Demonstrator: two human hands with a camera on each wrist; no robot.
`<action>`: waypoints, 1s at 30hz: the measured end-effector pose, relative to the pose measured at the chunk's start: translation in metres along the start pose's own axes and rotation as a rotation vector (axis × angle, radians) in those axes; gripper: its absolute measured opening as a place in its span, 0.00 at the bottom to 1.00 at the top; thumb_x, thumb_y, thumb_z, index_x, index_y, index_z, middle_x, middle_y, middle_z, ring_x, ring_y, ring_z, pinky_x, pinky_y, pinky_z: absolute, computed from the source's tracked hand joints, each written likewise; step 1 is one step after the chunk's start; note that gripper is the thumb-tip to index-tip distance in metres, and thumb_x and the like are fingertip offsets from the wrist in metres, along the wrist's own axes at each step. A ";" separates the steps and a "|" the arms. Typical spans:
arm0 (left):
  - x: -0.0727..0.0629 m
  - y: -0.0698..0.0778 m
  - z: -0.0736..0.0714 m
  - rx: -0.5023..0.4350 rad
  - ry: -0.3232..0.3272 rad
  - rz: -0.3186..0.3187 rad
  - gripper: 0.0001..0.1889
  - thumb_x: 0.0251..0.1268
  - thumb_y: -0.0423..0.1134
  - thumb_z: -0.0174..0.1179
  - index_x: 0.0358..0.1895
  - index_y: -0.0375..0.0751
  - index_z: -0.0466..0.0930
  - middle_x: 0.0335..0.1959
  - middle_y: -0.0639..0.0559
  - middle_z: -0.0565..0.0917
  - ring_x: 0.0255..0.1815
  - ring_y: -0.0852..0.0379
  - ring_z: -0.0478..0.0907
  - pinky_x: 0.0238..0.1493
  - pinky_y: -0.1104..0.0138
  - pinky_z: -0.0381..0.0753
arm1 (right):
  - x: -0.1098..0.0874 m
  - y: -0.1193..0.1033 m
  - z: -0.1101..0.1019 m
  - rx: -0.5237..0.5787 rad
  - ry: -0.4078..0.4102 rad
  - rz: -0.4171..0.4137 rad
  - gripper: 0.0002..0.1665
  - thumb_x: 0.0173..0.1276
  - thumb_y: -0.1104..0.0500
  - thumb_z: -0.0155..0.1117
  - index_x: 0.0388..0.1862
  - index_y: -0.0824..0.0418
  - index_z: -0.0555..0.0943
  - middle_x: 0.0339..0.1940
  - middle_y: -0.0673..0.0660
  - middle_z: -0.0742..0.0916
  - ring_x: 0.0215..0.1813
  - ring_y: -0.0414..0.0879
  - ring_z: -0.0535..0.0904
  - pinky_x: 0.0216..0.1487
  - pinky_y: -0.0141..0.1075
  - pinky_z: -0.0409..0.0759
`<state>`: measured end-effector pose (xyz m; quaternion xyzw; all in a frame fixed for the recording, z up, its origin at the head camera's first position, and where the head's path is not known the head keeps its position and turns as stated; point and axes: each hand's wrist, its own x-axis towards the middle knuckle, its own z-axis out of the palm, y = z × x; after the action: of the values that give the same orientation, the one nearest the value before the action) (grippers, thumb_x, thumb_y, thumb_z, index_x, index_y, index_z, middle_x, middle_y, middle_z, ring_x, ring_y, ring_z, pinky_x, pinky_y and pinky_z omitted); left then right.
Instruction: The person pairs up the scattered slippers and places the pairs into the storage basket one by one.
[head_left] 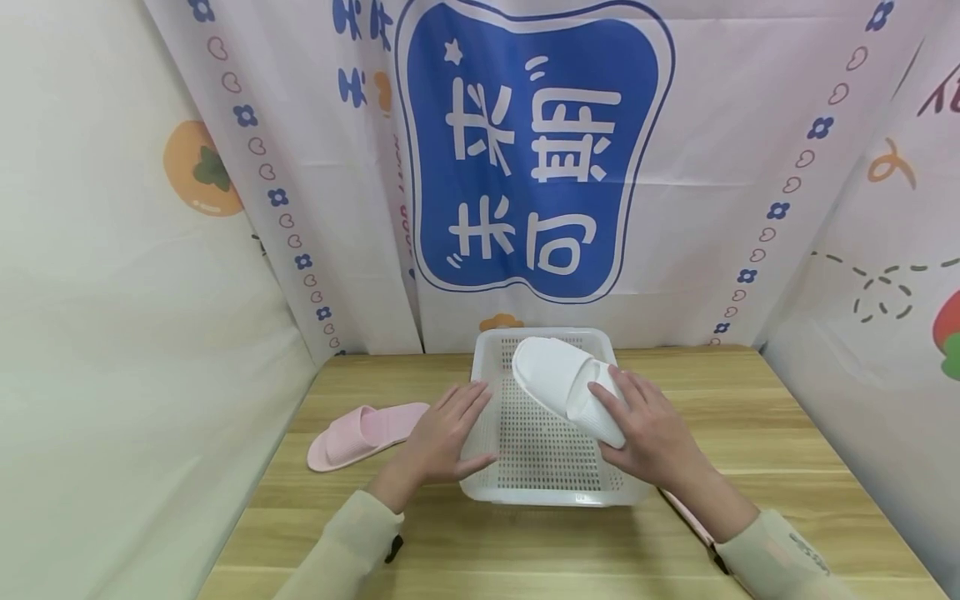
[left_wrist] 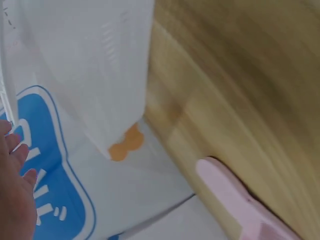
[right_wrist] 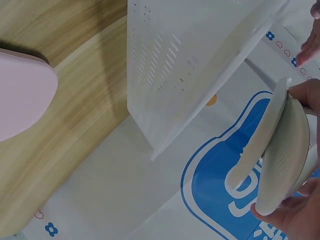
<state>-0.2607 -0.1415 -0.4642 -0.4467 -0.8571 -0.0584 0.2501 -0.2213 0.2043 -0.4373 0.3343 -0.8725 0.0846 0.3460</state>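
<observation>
Above the white plastic basket (head_left: 551,497), my right hand (head_left: 651,429) grips white slippers (head_left: 551,371) by the heel end, toes pointing to the far left. In the right wrist view two white layers (right_wrist: 285,155) lie against each other between thumb and fingers, looking like a pair. My left hand (head_left: 448,433) is at the basket's left rim with its fingers extended and nothing held; whether it touches the rim I cannot tell. A pink slipper (head_left: 348,437) lies on the table left of that hand.
Another pink slipper (right_wrist: 25,95) lies right of the basket, mostly hidden under my right forearm in the head view. The wooden table (head_left: 525,550) ends at a printed cloth (head_left: 735,167) behind the basket. Pale cloth walls flank both sides.
</observation>
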 end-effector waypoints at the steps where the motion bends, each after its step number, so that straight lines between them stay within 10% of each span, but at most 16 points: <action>1: -0.002 -0.001 0.002 0.000 -0.007 -0.004 0.47 0.54 0.61 0.62 0.69 0.27 0.63 0.69 0.34 0.66 0.69 0.40 0.63 0.70 0.48 0.58 | 0.000 0.000 0.000 -0.002 -0.002 0.008 0.49 0.36 0.49 0.77 0.62 0.63 0.74 0.61 0.74 0.74 0.57 0.69 0.72 0.55 0.61 0.74; 15: -0.030 -0.008 0.016 -0.047 -0.203 -0.121 0.43 0.66 0.62 0.48 0.71 0.28 0.60 0.72 0.36 0.62 0.72 0.42 0.58 0.71 0.50 0.57 | 0.008 -0.003 0.008 -0.033 0.005 0.102 0.48 0.39 0.49 0.74 0.62 0.63 0.73 0.58 0.75 0.75 0.53 0.71 0.74 0.53 0.61 0.75; 30: -0.038 -0.011 0.026 -0.082 -0.247 -0.134 0.41 0.68 0.59 0.47 0.72 0.28 0.57 0.74 0.37 0.59 0.73 0.41 0.56 0.71 0.49 0.56 | 0.016 -0.009 0.015 -0.068 -0.039 0.216 0.48 0.41 0.48 0.74 0.64 0.62 0.72 0.58 0.74 0.74 0.53 0.69 0.74 0.52 0.60 0.76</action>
<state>-0.2614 -0.1679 -0.5036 -0.4020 -0.9062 -0.0543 0.1198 -0.2321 0.1831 -0.4389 0.2279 -0.9124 0.0852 0.3290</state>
